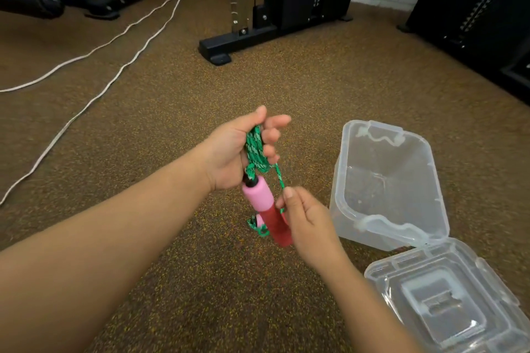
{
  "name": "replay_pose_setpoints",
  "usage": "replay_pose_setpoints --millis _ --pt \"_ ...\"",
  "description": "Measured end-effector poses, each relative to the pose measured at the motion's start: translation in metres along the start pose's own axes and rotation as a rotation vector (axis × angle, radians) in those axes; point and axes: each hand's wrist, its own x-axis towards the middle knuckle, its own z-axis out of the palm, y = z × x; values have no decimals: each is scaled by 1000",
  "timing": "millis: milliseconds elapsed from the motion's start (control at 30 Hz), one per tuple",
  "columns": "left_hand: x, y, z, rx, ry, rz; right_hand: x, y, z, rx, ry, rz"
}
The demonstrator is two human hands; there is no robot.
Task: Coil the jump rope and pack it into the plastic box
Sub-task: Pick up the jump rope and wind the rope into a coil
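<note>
My left hand point(238, 152) is closed around several loops of the green-and-white jump rope point(253, 149). A pink and red handle point(266, 209) hangs down from that bundle. My right hand point(307, 221) pinches a strand of the rope just below the bundle, beside the handle. More rope and a bit of a second pink handle point(259, 225) lie on the floor under the hands. The clear plastic box point(387, 183) stands open and empty on the floor to the right. Its clear lid point(447, 301) lies beside it, nearer to me.
The floor is brown speckled carpet. A white cord point(114, 71) runs across it at the left. Black gym machine frames point(238, 40) stand at the back, and another black machine point(473, 8) is at the right.
</note>
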Motion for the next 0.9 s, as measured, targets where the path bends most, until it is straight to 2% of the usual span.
replay_pose_setpoints --millis 100,200,533,700,800,900 --pt "6 -5 -3 -63 166 48 -6 -6 1 -118 -36 -63" --pt "11 -5 -6 -87 264 59 -11 -11 1 -160 -45 -120" --pt "20 -6 -22 128 428 149 -9 -36 -9 -135 -32 -246" --pt "11 -5 -26 461 361 93 -6 -51 -20 -20 -26 -267" --pt "4 -5 -22 533 240 -46 -1 -60 -25 20 -21 -273" --pt "-4 -6 -15 569 51 -189 4 -65 -30 44 3 -299"
